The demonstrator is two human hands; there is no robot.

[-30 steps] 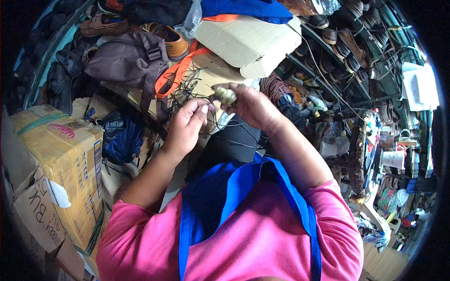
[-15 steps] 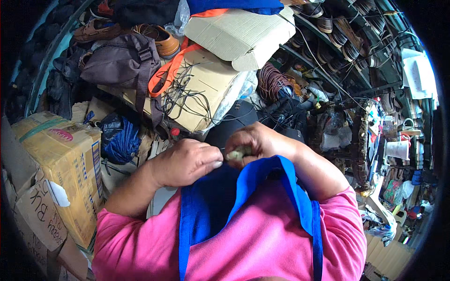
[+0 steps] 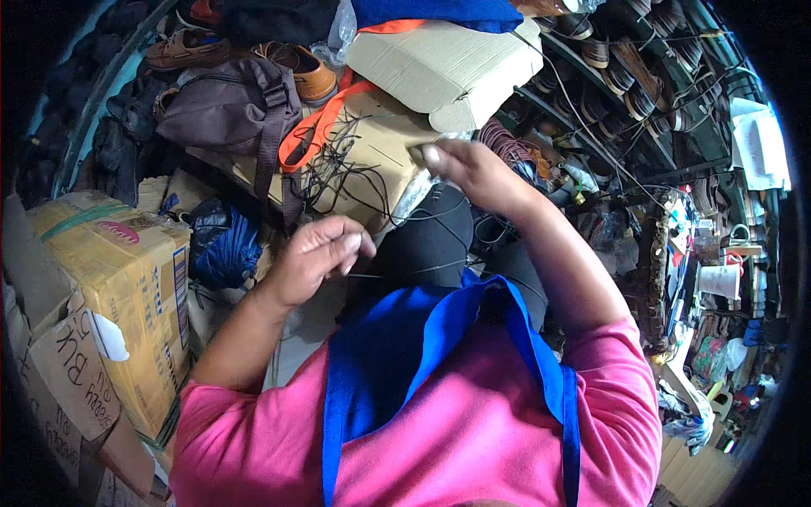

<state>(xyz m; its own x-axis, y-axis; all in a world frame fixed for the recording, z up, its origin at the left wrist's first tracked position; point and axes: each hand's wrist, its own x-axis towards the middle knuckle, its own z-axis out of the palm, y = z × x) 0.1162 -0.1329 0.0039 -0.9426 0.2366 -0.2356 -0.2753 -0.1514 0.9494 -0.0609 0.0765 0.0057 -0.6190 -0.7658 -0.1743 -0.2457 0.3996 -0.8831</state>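
My right hand [image 3: 473,173] is raised over the near right edge of the flat cardboard. Its thumb and fingers pinch a small grey-green lump [image 3: 417,155], mostly hidden by the fingers. Lower and to the left, my left hand [image 3: 325,255] hovers with fingers loosely bent and apart; I see nothing held in it. A thin pale strand [image 3: 365,275] passes just below those fingers, but whether it touches them I cannot tell. Tangled dark cords [image 3: 342,173] lie on the cardboard [image 3: 397,148], and a thin line trails down over my dark-clad knees [image 3: 431,241].
A taped carton [image 3: 127,296] stands at left, beside a blue plastic bundle [image 3: 224,245]. Beyond lie a dark bag [image 3: 228,110], an orange strap [image 3: 317,131] and a brown shoe [image 3: 312,80]. Shoe racks [image 3: 625,80] and a cluttered bench [image 3: 676,245] line the right.
My hands have parted. The right one moved up and away with the lump still pinched; the left rose slightly and its fingers loosened. The view shifted a little.
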